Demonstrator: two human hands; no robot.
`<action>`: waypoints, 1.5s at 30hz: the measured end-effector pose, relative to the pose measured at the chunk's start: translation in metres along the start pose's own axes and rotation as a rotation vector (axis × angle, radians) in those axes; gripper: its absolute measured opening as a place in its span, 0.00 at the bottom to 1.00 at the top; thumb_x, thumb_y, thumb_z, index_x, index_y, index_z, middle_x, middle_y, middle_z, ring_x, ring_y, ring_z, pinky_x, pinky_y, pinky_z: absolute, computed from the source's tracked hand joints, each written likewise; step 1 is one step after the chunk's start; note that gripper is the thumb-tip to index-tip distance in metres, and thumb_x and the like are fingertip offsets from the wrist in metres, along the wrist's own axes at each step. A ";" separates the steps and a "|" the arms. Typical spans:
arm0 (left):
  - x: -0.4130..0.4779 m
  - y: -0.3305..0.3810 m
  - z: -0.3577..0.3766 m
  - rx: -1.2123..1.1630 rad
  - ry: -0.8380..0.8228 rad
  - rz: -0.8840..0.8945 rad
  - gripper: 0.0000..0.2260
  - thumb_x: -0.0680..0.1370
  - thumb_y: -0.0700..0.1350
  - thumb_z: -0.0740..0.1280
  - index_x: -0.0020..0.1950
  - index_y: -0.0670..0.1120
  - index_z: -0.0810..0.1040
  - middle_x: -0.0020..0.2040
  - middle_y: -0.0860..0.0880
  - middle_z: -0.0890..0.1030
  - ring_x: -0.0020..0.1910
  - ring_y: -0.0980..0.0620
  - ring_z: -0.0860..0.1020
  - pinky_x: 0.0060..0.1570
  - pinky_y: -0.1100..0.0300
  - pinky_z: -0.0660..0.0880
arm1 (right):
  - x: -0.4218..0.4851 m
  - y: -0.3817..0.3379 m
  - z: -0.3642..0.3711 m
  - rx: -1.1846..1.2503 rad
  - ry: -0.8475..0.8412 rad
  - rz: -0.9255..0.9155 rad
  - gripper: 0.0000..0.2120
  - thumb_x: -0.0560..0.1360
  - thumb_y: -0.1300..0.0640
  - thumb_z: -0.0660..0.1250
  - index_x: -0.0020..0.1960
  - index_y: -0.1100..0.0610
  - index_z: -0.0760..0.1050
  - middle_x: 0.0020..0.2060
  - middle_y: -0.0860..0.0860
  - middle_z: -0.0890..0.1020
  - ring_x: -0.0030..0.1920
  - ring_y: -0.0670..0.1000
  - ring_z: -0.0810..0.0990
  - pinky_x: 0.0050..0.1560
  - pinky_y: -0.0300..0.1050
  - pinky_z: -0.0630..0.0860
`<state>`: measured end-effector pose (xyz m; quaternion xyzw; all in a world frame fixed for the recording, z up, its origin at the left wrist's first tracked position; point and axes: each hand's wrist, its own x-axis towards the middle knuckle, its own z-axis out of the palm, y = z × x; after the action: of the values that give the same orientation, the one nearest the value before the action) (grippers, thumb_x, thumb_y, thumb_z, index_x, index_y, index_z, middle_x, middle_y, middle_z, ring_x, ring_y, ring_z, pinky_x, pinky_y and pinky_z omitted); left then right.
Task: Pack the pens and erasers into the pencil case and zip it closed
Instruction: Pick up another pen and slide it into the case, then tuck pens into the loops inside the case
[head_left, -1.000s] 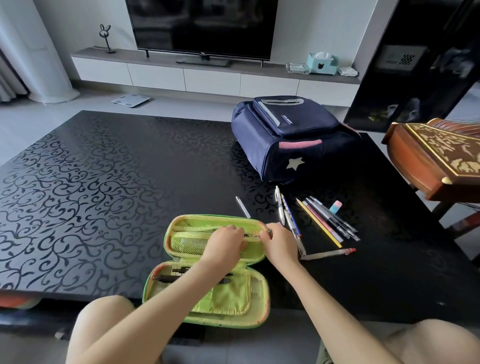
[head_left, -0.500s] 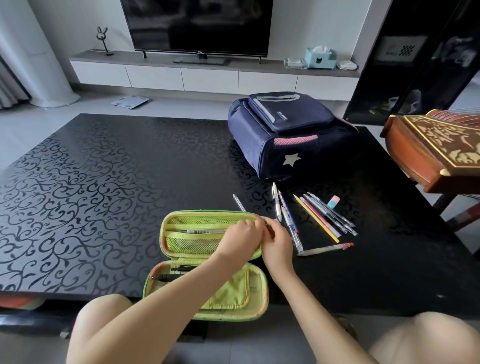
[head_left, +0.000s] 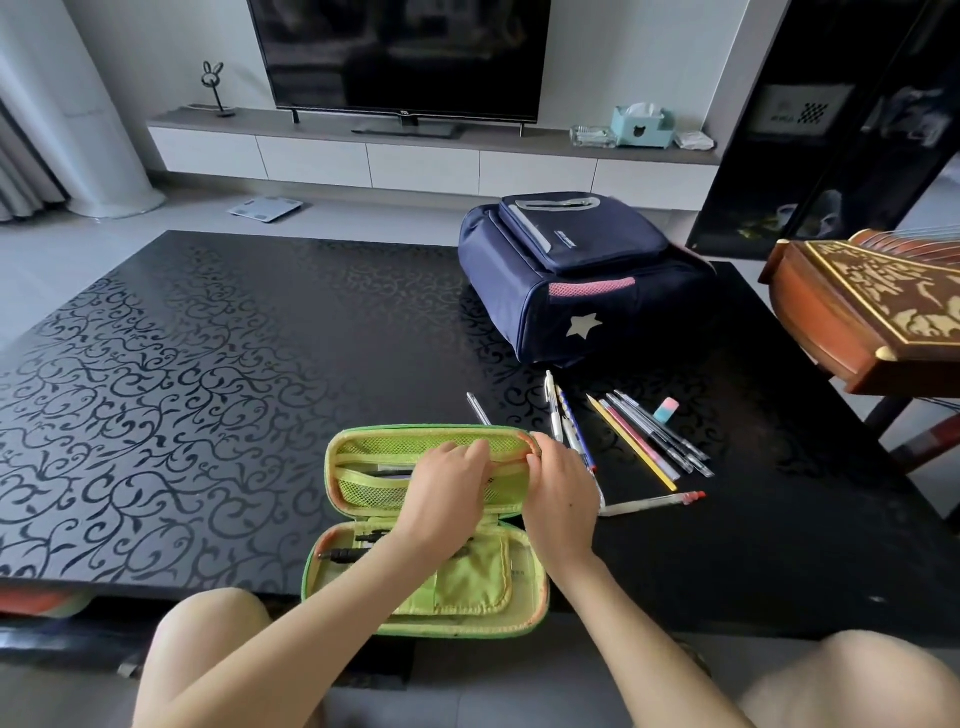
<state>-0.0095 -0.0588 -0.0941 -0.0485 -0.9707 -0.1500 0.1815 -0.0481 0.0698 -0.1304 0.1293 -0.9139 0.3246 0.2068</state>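
A green pencil case lies open at the table's near edge, its mesh-pocket half farther from me. My left hand curls its fingers over the mesh pocket's upper edge. My right hand pinches the right end of that same half, touching my left. A pen shows inside the mesh pocket, and black pens lie in the near half. Several loose pens and pencils lie to the right, a red-tipped pen nearest me. A pink-and-blue eraser sits beyond them. One clear pen lies behind the case.
A navy backpack lies on the black patterned table behind the pens. A carved wooden instrument overhangs the table's right side. My knees are under the near edge.
My left hand slid right along the mesh pocket, then back a little to the left. My right hand stayed at the case's right end. The view shifted slightly.
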 end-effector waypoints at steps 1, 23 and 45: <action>-0.005 -0.008 -0.002 0.029 0.034 0.078 0.10 0.73 0.35 0.66 0.34 0.44 0.70 0.26 0.49 0.74 0.27 0.48 0.70 0.29 0.58 0.64 | 0.000 0.001 -0.001 0.002 0.034 -0.049 0.18 0.78 0.52 0.49 0.56 0.58 0.75 0.42 0.49 0.82 0.41 0.49 0.79 0.38 0.42 0.75; -0.037 -0.089 -0.022 0.172 0.088 -0.208 0.07 0.71 0.40 0.71 0.47 0.42 0.77 0.41 0.44 0.77 0.39 0.42 0.74 0.39 0.50 0.72 | 0.004 0.100 -0.064 -0.476 -0.305 0.002 0.13 0.74 0.59 0.66 0.59 0.56 0.78 0.55 0.49 0.82 0.56 0.54 0.77 0.56 0.49 0.72; -0.095 -0.011 -0.052 -0.802 -0.233 -0.476 0.09 0.79 0.46 0.62 0.42 0.45 0.78 0.30 0.55 0.76 0.30 0.58 0.72 0.33 0.61 0.70 | -0.055 -0.078 -0.050 1.047 -0.522 0.593 0.07 0.78 0.59 0.63 0.46 0.63 0.75 0.40 0.58 0.84 0.39 0.54 0.84 0.40 0.49 0.81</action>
<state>0.0944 -0.0892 -0.0858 0.0926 -0.8342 -0.5437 -0.0010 0.0441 0.0487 -0.0786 0.0299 -0.6520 0.7279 -0.2104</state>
